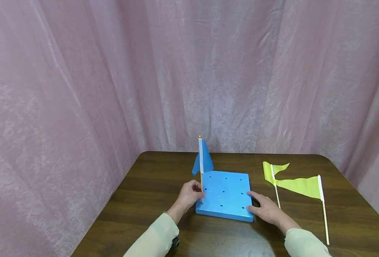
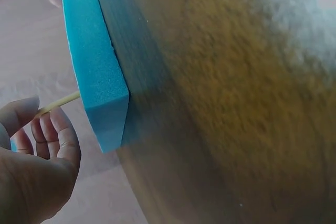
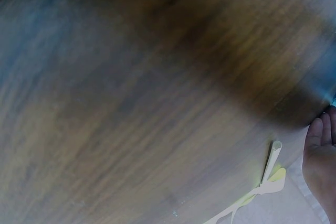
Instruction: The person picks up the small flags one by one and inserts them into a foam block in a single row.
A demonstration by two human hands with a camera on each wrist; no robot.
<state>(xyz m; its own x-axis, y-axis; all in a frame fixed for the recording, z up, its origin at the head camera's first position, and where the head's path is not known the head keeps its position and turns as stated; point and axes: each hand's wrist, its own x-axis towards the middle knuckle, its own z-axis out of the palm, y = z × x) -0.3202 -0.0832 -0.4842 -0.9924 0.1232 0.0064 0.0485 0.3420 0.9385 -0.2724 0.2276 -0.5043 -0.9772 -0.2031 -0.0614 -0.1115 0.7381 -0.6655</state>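
A blue foam block (image 1: pixel 225 194) with several holes lies on the dark wooden table (image 1: pixel 144 200). A blue flag (image 1: pixel 202 162) stands upright on a thin stick at the block's near left corner. My left hand (image 1: pixel 198 193) pinches that stick low down, just above the foam. In the left wrist view the stick (image 2: pixel 59 102) runs between my thumb and curled fingers (image 2: pixel 55 135) beside the block's edge (image 2: pixel 97 77). My right hand (image 1: pixel 257 202) rests with straight fingers on the block's near right corner and holds nothing.
Two yellow flags lie flat on the table right of the block, a small one (image 1: pixel 274 170) and a longer one (image 1: pixel 303 186) with its stick (image 1: pixel 324 217) pointing toward me. One flag's stick (image 3: pixel 272 157) shows by my right hand (image 3: pixel 321 156). Pink curtains surround the table.
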